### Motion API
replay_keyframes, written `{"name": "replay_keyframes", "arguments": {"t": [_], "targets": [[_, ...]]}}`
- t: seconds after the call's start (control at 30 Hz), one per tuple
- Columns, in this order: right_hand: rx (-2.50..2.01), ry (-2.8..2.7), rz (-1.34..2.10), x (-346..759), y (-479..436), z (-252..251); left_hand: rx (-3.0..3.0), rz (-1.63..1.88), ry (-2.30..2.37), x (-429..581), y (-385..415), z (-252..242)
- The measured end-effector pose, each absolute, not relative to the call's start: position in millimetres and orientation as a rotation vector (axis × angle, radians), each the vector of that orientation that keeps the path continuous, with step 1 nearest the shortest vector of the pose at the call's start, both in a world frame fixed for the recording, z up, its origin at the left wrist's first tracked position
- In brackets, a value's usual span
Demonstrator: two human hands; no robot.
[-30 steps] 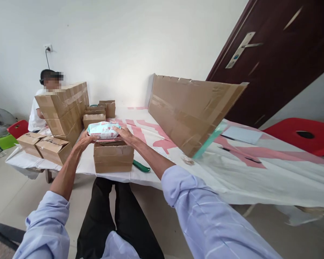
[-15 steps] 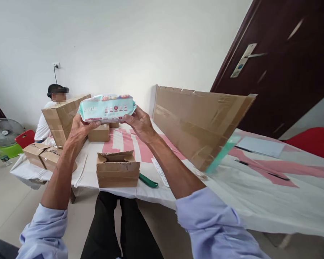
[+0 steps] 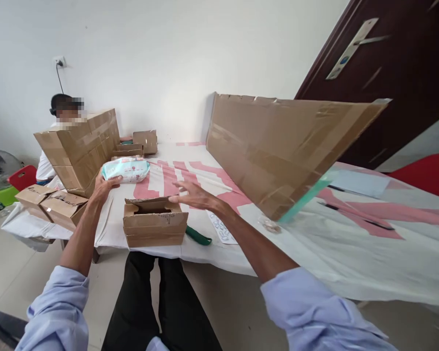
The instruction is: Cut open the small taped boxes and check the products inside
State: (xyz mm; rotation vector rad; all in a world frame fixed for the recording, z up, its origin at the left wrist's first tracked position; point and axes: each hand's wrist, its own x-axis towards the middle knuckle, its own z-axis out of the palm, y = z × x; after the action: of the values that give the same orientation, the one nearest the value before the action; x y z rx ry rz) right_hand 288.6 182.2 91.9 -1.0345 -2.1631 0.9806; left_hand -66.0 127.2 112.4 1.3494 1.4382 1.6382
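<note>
My left hand (image 3: 103, 187) grips the left end of a pale green and white pack of wipes (image 3: 126, 169), holding it just above the table behind a small open cardboard box (image 3: 154, 227). My right hand (image 3: 190, 194) hovers open, fingers spread, over the right rear edge of that box and holds nothing. The box stands at the table's front edge with its top flaps open.
A large cardboard box (image 3: 81, 148) and smaller boxes (image 3: 50, 206) stand at the left. A long cardboard sheet (image 3: 278, 148) leans at the right. A green-handled tool (image 3: 198, 236) lies beside the small box. A person sits behind the boxes. The table (image 3: 314, 253) has a white and pink cover.
The pack of wipes came down from in front of my face to the left, just above the table. My right hand let go of it and now hangs open over the small box.
</note>
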Motion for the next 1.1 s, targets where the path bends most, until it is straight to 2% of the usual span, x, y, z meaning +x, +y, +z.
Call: {"name": "replay_keyframes", "arguments": {"t": [0.13,0.3,0.4,0.57,0.7,0.77,0.83,0.97,1.0,1.1], "targets": [[-1.033,-2.274,1.104,299,183,54,1.199,1.556,1.562,-85,145,50],[-1.043,-2.137,1.019,295,178,29,1.145,1.474,1.606,-95,177,4],[-1.033,-2.046,1.008,286,181,20,1.174,1.491,1.611,-97,216,6],[-1.076,-1.943,0.926,260,209,12,1.266,1.617,1.642,-103,268,41],[-1.087,-1.894,0.817,229,249,9,1.314,1.839,1.663,-98,213,65],[-1.086,-1.875,0.795,208,266,10,1.418,2.093,1.741,-81,159,65],[-1.106,-1.85,0.803,185,279,13,1.532,2.117,1.835,-55,111,53],[-1.094,-1.824,0.91,150,281,22,1.667,1.397,1.862,-11,87,9],[-1.083,-1.828,0.919,148,278,23,1.629,1.288,1.886,-8,95,-2],[-1.026,-1.874,0.884,166,258,21,1.52,1.249,2.002,-16,134,-28]]}}
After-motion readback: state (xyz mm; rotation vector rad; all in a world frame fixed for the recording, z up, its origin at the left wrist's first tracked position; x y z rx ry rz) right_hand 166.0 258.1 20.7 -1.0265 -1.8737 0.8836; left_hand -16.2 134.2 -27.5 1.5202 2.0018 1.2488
